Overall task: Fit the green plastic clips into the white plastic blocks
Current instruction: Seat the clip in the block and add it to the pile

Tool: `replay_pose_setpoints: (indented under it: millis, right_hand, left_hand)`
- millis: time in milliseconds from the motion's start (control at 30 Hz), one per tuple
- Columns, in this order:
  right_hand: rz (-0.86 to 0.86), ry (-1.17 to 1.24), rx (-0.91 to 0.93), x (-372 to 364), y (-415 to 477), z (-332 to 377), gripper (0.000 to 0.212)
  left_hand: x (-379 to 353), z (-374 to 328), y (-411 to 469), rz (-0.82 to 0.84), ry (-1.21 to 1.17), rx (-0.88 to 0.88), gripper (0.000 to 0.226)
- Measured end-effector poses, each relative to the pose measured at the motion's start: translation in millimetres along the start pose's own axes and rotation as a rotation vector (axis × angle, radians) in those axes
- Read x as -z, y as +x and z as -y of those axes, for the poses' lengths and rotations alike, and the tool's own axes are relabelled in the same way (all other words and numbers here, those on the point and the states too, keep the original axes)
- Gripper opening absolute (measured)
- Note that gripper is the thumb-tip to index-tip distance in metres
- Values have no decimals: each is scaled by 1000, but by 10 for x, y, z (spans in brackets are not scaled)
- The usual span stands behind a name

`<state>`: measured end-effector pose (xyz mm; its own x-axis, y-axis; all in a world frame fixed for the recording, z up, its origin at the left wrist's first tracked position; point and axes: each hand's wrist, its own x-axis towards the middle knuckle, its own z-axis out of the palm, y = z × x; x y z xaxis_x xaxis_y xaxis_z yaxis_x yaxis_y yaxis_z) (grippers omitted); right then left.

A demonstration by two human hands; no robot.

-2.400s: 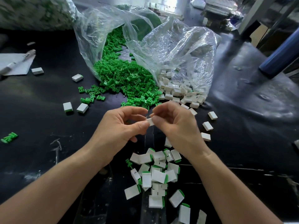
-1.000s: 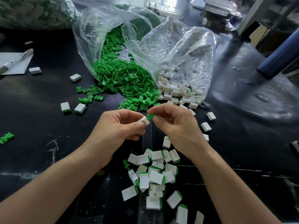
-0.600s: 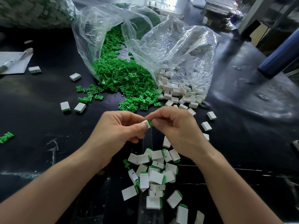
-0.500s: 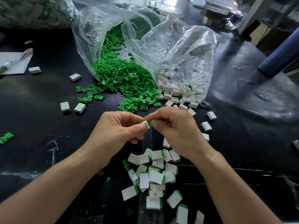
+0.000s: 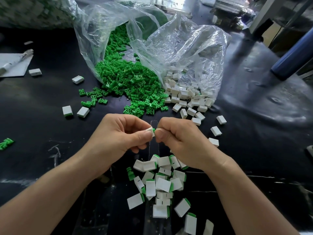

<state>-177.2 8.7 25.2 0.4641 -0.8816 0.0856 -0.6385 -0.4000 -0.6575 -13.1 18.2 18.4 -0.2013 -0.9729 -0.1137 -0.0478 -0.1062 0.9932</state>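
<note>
My left hand (image 5: pixel 116 136) pinches a small white block (image 5: pixel 150 130) between thumb and forefinger. My right hand (image 5: pixel 179 139) presses a green clip (image 5: pixel 153 130) against the block's end; only a sliver of green shows between the fingertips. Behind the hands lies a heap of loose green clips (image 5: pixel 133 85) spilling from a clear bag (image 5: pixel 94 34). To its right, white blocks (image 5: pixel 184 94) spill from a second clear bag (image 5: pixel 191 48). A pile of blocks with green clips fitted (image 5: pixel 160 182) lies below my hands.
The black table (image 5: pixel 33 129) holds scattered blocks at the left (image 5: pixel 75 111) and right (image 5: pixel 216 130), plus stray clips (image 5: pixel 6 143). A sheet of paper (image 5: pixel 11 65) with a pen lies at far left. A blue tube (image 5: pixel 294 53) stands at far right.
The clip in my right hand has moved left and gone into the block's end, so less green shows. Both hands have closed together and stayed in place above the pile.
</note>
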Motion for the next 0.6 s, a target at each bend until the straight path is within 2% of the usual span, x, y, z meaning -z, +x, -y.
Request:
replay_pose_setpoints:
  millis: [133, 400, 467, 500, 600]
  right_hand:
    - [73, -135, 80, 30, -18, 33, 19]
    - [210, -355, 128, 19, -13, 61, 22]
    - [130, -271, 143, 13, -12, 27, 19]
    - [67, -184, 132, 7, -12, 4, 19]
    - [-59, 182, -10, 2, 1, -26, 27]
  left_hand:
    - [24, 2, -12, 42, 135, -56, 1]
    - [30, 57, -6, 107, 349, -153, 7]
    - [30, 46, -1, 101, 225, -136, 2]
    - [27, 36, 3, 83, 153, -127, 10]
    - [-12, 13, 23, 53, -27, -96, 20]
